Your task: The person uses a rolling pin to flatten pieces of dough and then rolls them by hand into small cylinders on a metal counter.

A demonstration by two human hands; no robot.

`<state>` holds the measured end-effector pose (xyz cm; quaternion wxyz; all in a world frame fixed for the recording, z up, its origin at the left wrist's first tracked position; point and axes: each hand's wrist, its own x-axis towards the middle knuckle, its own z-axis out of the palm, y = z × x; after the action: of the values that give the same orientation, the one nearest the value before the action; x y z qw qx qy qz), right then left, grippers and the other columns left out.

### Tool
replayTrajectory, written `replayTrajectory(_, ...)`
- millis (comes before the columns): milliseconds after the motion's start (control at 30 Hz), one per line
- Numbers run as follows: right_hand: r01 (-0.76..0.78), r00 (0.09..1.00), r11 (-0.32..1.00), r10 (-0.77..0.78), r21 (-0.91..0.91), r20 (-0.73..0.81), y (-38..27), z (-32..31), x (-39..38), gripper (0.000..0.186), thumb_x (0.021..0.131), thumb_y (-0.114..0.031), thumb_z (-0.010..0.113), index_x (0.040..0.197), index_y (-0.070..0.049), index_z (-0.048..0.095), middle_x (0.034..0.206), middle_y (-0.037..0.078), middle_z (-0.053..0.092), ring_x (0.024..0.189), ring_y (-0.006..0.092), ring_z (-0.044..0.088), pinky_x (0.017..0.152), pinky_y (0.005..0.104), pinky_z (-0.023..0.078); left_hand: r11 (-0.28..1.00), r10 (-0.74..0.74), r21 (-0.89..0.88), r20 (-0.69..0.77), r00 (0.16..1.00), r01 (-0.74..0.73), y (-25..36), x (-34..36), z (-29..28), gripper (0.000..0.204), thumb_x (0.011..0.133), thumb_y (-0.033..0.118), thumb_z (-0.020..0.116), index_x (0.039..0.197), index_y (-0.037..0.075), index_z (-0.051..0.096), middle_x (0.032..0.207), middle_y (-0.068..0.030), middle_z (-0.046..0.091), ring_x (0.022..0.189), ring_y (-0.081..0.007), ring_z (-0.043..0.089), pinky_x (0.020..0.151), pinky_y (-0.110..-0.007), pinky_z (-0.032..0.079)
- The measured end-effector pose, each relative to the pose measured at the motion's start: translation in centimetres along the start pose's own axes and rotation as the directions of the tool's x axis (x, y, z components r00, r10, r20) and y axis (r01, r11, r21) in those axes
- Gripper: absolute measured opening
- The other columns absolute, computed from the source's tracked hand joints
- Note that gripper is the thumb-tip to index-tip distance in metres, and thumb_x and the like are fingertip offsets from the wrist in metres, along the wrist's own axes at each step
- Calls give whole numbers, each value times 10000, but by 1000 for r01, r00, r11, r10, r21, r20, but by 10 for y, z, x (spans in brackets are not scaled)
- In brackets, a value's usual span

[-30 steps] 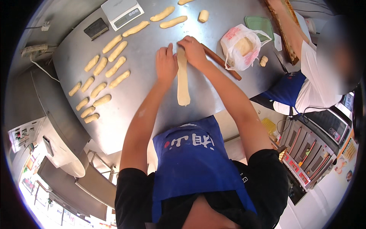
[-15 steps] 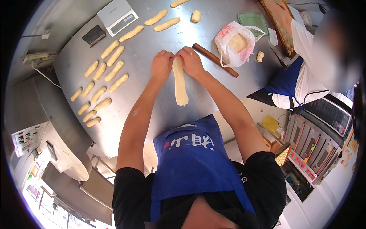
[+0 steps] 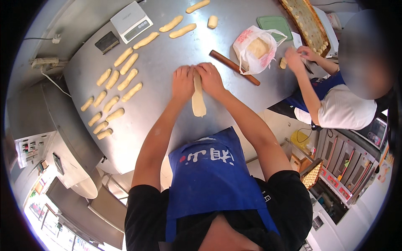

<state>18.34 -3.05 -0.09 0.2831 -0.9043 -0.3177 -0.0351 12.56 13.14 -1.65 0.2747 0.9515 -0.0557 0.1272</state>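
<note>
A long flat strip of dough (image 3: 198,102) lies on the metal table in front of me, its wide end pointing toward my body. At its far end, my left hand (image 3: 183,82) and my right hand (image 3: 210,79) are side by side with fingers curled over the dough. The fingers hide that end, so how far it is rolled cannot be seen. Right of my right hand lies a wooden rolling pin (image 3: 234,67). Several dough sticks (image 3: 127,79) rest in slanted rows to the left. A short rolled dough piece (image 3: 212,21) sits farther off.
A plastic bag with dough (image 3: 256,48) stands behind the rolling pin, beside a green lid (image 3: 274,26). A kitchen scale (image 3: 133,25) and a dark box (image 3: 106,42) sit far left. At right, a co-worker's hands (image 3: 298,58) work by a small dough piece (image 3: 283,63) near a tray (image 3: 325,39).
My hands have come slightly toward me along the strip, whose exposed length is shorter. The co-worker's arm has drawn back from the tray, and both their hands are now near the small dough piece.
</note>
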Motion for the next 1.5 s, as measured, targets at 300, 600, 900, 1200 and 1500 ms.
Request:
replayTrajectory(300,-139,966,988,151,75,-211,-25,-7,-20,216,871,-22,716,1084,-36,746,1102,117,698,1060,364,644,920,478,544,786,-512,-423,-35,858,452,18,-9,-16,264,992,65,659,1238,2,728,1176,-176,651,1077,-374,633,940,-487,523)
replayTrajectory(600,74,995,988,-82,134,53,-27,-10,-90,217,798,2,725,1011,-35,735,1063,126,700,1041,354,653,900,472,555,795,-387,-435,171,906,422,37,-81,-21,156,1029,145,696,1085,-1,698,1113,-179,663,1011,-370,658,886,-484,545)
replayTrajectory(900,-189,982,964,187,185,29,-48,-20,-83,162,895,-37,696,1054,-53,721,1059,147,652,1037,383,650,889,495,556,950,-161,-268,19,987,160,27,-73,-10,193,1030,100,705,1205,20,697,1110,-164,665,917,-289,681,795,-400,573)
replayTrajectory(1200,-317,939,910,340,266,-45,-65,-30,-111,163,914,-28,664,1065,-46,723,1035,163,660,978,400,669,837,495,557,798,-428,-473,-10,904,373,52,-106,-38,297,1018,54,711,1313,22,700,1128,-134,667,934,-225,689,752,-337,575)
replayTrajectory(1500,-81,996,978,74,195,43,-74,-31,-186,135,883,-52,739,1005,-35,683,992,174,635,943,404,649,829,500,552,866,-164,-456,129,978,206,52,-189,-44,374,1015,19,677,1387,6,648,1170,-155,658,1024,-298,678,871,-394,577)
